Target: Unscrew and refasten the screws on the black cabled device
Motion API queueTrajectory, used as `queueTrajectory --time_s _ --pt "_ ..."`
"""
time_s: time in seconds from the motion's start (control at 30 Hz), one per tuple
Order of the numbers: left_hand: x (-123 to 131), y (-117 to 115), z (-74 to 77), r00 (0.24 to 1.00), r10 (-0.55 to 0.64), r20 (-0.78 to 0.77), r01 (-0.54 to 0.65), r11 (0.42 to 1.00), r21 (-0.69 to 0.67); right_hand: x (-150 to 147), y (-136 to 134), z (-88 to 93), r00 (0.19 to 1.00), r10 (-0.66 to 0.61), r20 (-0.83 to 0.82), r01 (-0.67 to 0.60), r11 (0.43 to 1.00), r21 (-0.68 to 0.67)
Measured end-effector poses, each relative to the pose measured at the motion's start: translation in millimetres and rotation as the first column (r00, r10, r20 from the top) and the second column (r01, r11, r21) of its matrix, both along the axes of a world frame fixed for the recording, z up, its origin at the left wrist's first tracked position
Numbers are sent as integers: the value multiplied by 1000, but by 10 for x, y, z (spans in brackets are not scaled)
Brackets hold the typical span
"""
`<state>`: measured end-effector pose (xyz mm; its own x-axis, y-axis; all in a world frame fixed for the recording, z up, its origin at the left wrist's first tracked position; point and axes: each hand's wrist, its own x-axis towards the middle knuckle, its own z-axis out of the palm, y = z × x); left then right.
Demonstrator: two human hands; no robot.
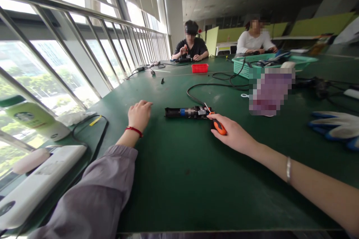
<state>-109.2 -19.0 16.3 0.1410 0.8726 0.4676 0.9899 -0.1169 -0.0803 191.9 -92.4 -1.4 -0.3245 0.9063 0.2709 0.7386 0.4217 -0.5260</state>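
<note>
My right hand [232, 134] is wrapped round an orange-and-black screwdriver [220, 127]. The thin shaft slants up and left over the right end of a black cylindrical corded device [179, 112], where metal and internal parts lie exposed. The device lies on its side on the table and has a blue band; I cannot tell whether the screwdriver tip touches it. To its left, apart from it, my left hand [138, 115] is by the tabletop with curled fingers, the index finger pointing right. Whatever those fingers may hold is hidden.
Past the device, a black cable [193, 86] loops toward a green basket [244, 68] of parts. A red tray [200, 68] stands farther back. Gloves [336, 125] lie right; a bottle [33, 117] and a white case [45, 179] are left. Two people sit across the green table [179, 179].
</note>
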Motion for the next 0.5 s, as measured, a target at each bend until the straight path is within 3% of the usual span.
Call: queueTrajectory --time_s 0.07,0.13,0.23,0.5 --pt "-334 -22 72 982 190 -25 -191 979 -74 13 1 7 999 11 37 -11 1000 -6" --pt "-583 -53 123 957 290 -21 -289 938 -193 24 7 9 998 17 55 -18 1000 8" --pt "-726 -90 155 959 282 -39 -281 913 -296 30 11 9 997 27 77 -30 999 37" --pt "-592 -79 146 956 174 -237 -250 903 -349 6 -26 55 988 41 149 -45 999 24"
